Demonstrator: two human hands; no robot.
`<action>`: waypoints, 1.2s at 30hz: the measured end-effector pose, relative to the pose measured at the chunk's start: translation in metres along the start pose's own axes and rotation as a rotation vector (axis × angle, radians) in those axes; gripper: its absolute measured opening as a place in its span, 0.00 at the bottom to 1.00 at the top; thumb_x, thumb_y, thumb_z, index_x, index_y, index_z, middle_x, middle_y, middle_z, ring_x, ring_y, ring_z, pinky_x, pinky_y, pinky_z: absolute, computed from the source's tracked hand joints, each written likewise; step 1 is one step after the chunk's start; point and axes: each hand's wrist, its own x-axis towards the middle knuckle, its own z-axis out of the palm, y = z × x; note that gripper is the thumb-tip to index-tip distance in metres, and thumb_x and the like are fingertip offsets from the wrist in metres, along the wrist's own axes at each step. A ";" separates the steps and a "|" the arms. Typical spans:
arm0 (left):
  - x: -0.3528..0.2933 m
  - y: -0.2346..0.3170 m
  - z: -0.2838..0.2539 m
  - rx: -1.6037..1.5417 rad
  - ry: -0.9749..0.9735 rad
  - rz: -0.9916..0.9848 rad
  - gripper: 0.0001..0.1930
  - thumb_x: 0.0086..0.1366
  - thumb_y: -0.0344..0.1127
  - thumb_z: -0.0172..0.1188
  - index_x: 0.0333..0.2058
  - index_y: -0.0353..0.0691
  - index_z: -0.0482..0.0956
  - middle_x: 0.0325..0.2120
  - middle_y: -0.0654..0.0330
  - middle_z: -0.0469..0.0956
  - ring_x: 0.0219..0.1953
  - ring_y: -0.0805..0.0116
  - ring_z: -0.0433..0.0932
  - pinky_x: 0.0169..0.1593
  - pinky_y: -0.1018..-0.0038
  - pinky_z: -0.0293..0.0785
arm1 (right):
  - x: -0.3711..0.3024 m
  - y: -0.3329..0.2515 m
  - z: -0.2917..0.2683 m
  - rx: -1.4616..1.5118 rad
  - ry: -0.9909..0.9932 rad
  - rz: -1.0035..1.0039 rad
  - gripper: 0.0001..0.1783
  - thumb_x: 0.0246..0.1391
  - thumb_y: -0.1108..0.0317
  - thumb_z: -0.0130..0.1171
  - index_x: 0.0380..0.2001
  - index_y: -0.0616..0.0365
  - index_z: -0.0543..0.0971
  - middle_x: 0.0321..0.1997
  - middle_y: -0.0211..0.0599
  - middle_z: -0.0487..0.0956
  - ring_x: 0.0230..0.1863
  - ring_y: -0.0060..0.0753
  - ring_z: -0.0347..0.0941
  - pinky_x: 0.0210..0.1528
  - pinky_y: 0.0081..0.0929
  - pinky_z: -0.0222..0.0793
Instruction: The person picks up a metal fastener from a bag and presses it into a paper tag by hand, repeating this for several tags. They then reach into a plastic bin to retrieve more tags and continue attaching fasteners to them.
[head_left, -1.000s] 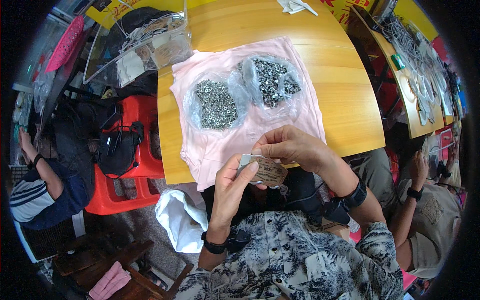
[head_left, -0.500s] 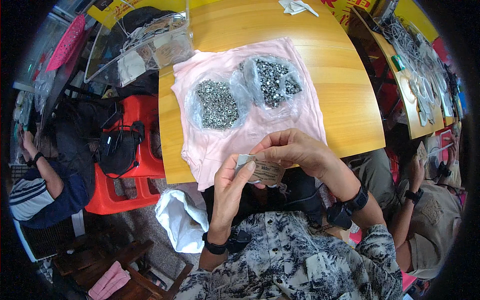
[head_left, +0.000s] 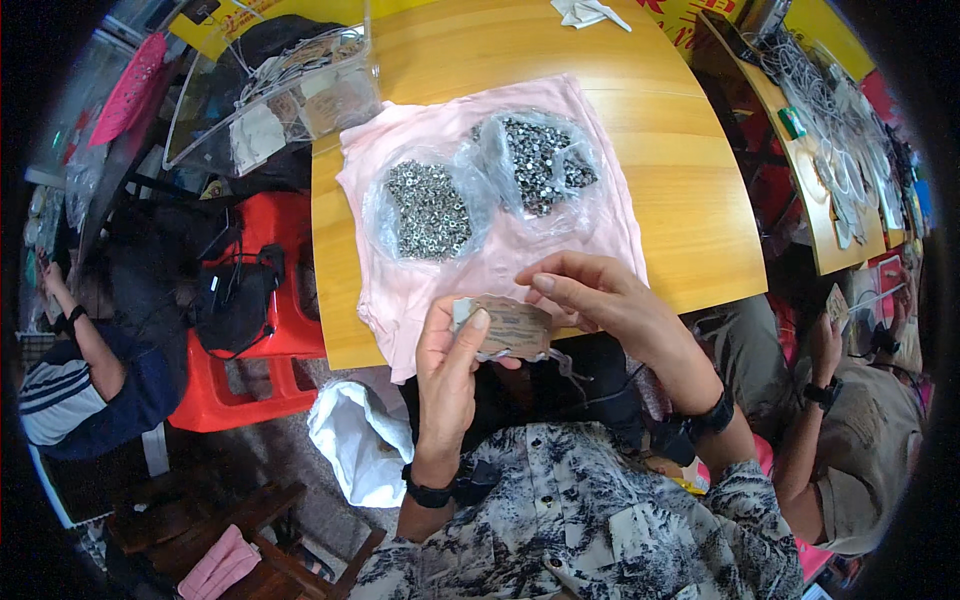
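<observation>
In my left hand (head_left: 445, 365) is a brown printed cardboard tag (head_left: 518, 326), gripped near its left end with the thumb on top. A thin pale cord (head_left: 571, 369) dangles from the tag's right end. My right hand (head_left: 625, 315) hovers just above and right of the tag, thumb and index finger brought together; anything between them is too small to make out. Beyond my hands, two clear plastic bags lie opened on a pink cloth (head_left: 385, 315). Small silvery metal rings (head_left: 428, 212) fill the left bag, and dark, shiny small metal pieces (head_left: 545, 165) fill the right one.
The cloth covers part of a wooden table (head_left: 690, 190). A clear bin (head_left: 300, 110) of tags and cords stands at the far left, near red stools (head_left: 250, 400). A white sack (head_left: 355, 450) is below the table's edge. Other people sit on both sides.
My right hand has come off the tag and moved slightly right. The tag stays in my left hand, its printed face more exposed and its cord now hanging in view.
</observation>
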 end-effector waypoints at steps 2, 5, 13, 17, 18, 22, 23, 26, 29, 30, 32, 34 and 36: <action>0.001 -0.001 -0.004 -0.032 0.016 0.022 0.11 0.72 0.35 0.49 0.47 0.36 0.66 0.39 0.55 0.78 0.36 0.70 0.81 0.34 0.77 0.79 | -0.007 0.005 -0.004 -0.044 -0.026 -0.013 0.17 0.60 0.60 0.60 0.45 0.62 0.77 0.38 0.28 0.79 0.40 0.16 0.74 0.43 0.17 0.71; 0.002 0.001 0.008 -0.050 0.025 0.010 0.11 0.72 0.36 0.49 0.47 0.36 0.65 0.41 0.54 0.77 0.36 0.69 0.81 0.34 0.76 0.80 | -0.013 0.019 -0.010 -0.096 -0.038 -0.093 0.12 0.61 0.64 0.59 0.40 0.63 0.77 0.36 0.26 0.78 0.37 0.14 0.73 0.41 0.16 0.70; 0.004 -0.018 0.002 0.428 0.166 0.327 0.19 0.67 0.28 0.54 0.55 0.32 0.64 0.50 0.52 0.72 0.51 0.63 0.73 0.55 0.68 0.70 | -0.001 0.005 -0.013 -0.531 0.187 -0.240 0.11 0.57 0.68 0.61 0.35 0.67 0.78 0.28 0.36 0.80 0.31 0.22 0.74 0.33 0.23 0.70; 0.002 -0.005 0.006 1.058 0.111 0.549 0.16 0.62 0.25 0.58 0.50 0.32 0.74 0.50 0.52 0.73 0.54 0.56 0.72 0.57 0.65 0.67 | 0.010 0.025 -0.026 -0.637 0.276 -0.298 0.12 0.55 0.68 0.62 0.34 0.69 0.78 0.27 0.44 0.80 0.29 0.30 0.77 0.33 0.28 0.71; 0.004 -0.006 0.008 1.020 0.051 0.566 0.13 0.60 0.23 0.59 0.45 0.32 0.79 0.48 0.52 0.75 0.53 0.53 0.73 0.56 0.65 0.68 | 0.011 0.026 -0.025 -0.648 0.290 -0.305 0.12 0.54 0.68 0.62 0.34 0.68 0.78 0.27 0.46 0.80 0.28 0.33 0.77 0.33 0.29 0.71; 0.010 -0.025 0.011 1.116 -0.110 0.687 0.18 0.58 0.22 0.59 0.48 0.37 0.79 0.47 0.55 0.77 0.52 0.54 0.74 0.55 0.65 0.69 | 0.011 0.027 -0.020 -0.680 0.330 -0.327 0.11 0.53 0.68 0.64 0.31 0.68 0.78 0.25 0.48 0.80 0.26 0.38 0.78 0.31 0.31 0.72; 0.012 -0.027 0.010 1.111 -0.111 0.685 0.18 0.58 0.22 0.59 0.48 0.37 0.79 0.47 0.55 0.77 0.52 0.54 0.74 0.55 0.65 0.69 | 0.011 0.025 -0.019 -0.683 0.332 -0.323 0.11 0.53 0.68 0.64 0.31 0.68 0.78 0.25 0.48 0.80 0.26 0.38 0.78 0.31 0.31 0.72; 0.015 -0.029 0.009 1.255 -0.162 0.724 0.21 0.54 0.22 0.58 0.49 0.35 0.78 0.48 0.53 0.76 0.51 0.55 0.74 0.54 0.62 0.69 | 0.008 0.019 -0.018 -0.801 0.365 -0.274 0.11 0.52 0.68 0.64 0.31 0.67 0.78 0.24 0.49 0.80 0.26 0.41 0.78 0.31 0.32 0.72; 0.015 -0.031 0.012 1.363 -0.160 0.737 0.21 0.54 0.24 0.56 0.49 0.36 0.78 0.48 0.54 0.76 0.51 0.57 0.73 0.54 0.63 0.68 | 0.008 0.016 -0.023 -0.800 0.360 -0.276 0.11 0.52 0.68 0.64 0.30 0.67 0.78 0.24 0.50 0.79 0.26 0.44 0.79 0.30 0.33 0.72; 0.015 -0.031 0.012 1.396 -0.162 0.746 0.21 0.54 0.25 0.56 0.50 0.37 0.78 0.48 0.55 0.75 0.52 0.58 0.73 0.54 0.64 0.68 | 0.006 0.013 -0.025 -0.786 0.389 -0.274 0.10 0.52 0.68 0.64 0.30 0.66 0.78 0.24 0.49 0.79 0.26 0.44 0.79 0.30 0.34 0.72; 0.015 -0.032 0.012 1.427 -0.167 0.752 0.21 0.55 0.26 0.56 0.50 0.37 0.78 0.48 0.56 0.75 0.52 0.59 0.72 0.54 0.65 0.67 | 0.005 0.006 -0.029 -0.771 0.418 -0.268 0.10 0.52 0.68 0.64 0.30 0.66 0.78 0.24 0.49 0.80 0.26 0.45 0.79 0.30 0.34 0.73; 0.014 -0.031 0.013 1.446 -0.164 0.761 0.23 0.55 0.26 0.56 0.52 0.37 0.76 0.49 0.57 0.73 0.52 0.58 0.71 0.54 0.64 0.67 | 0.003 -0.001 -0.032 -0.912 0.432 -0.377 0.10 0.53 0.68 0.63 0.29 0.65 0.78 0.25 0.49 0.80 0.27 0.48 0.78 0.30 0.35 0.73; 0.014 -0.027 0.014 1.460 -0.185 0.750 0.23 0.55 0.26 0.56 0.52 0.38 0.76 0.49 0.57 0.74 0.51 0.58 0.71 0.54 0.64 0.67 | 0.005 -0.013 -0.031 -0.928 0.423 -0.378 0.09 0.52 0.68 0.62 0.29 0.65 0.78 0.25 0.47 0.80 0.27 0.49 0.78 0.32 0.36 0.73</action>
